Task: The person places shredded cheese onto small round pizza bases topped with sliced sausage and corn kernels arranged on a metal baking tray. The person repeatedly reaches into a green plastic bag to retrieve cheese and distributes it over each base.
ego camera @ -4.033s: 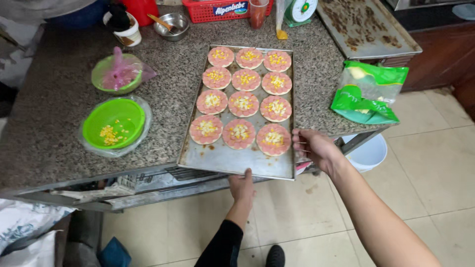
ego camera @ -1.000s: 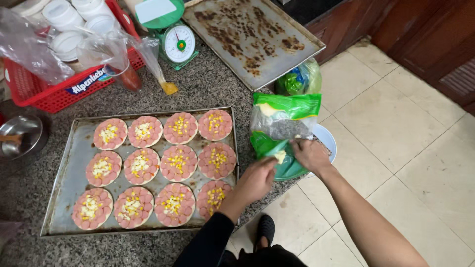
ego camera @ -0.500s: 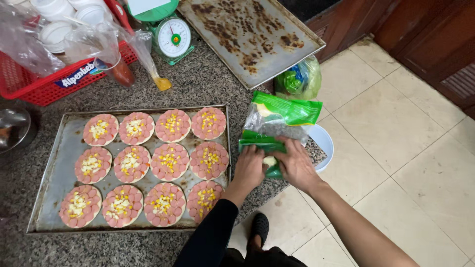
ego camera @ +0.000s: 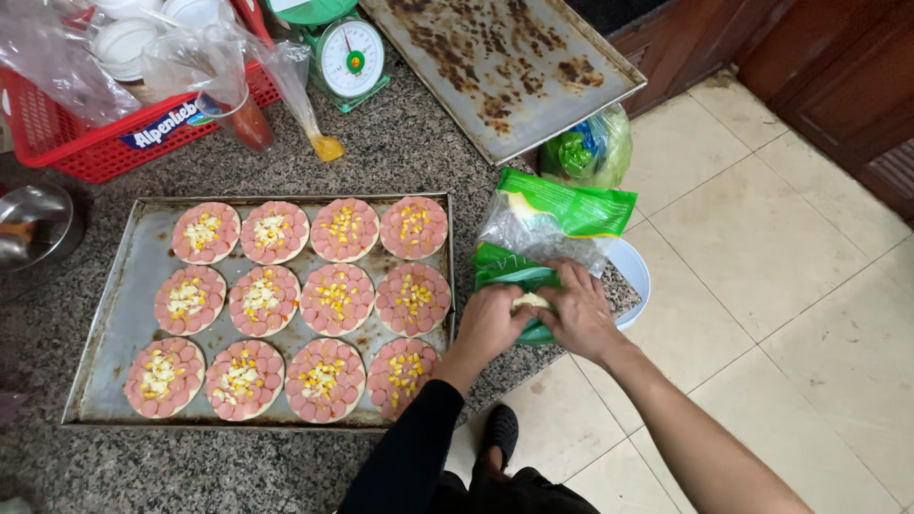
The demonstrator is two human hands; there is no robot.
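Hands first: left hand (ego camera: 490,319) and right hand (ego camera: 577,312) both pinch the mouth of a green plastic bag (ego camera: 552,228) at the table (ego camera: 419,152) corner, probably to hold it open right beside the baking tray (ego camera: 114,333). Tray holds twelve small topped rounds (ego camera: 333,297), three rows of four. One empty stained tray (ego camera: 505,67), one green scale (ego camera: 347,52), one red basket (ego camera: 86,133) behind.

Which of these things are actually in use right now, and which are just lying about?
In use:
- green bag, at the counter's edge
- left hand and right hand, both gripping the bag's lower end
- tray of small topped pizzas, just beside the hands

Lying about:
- kitchen scale
- empty stained baking sheet
- red basket
- metal bowl
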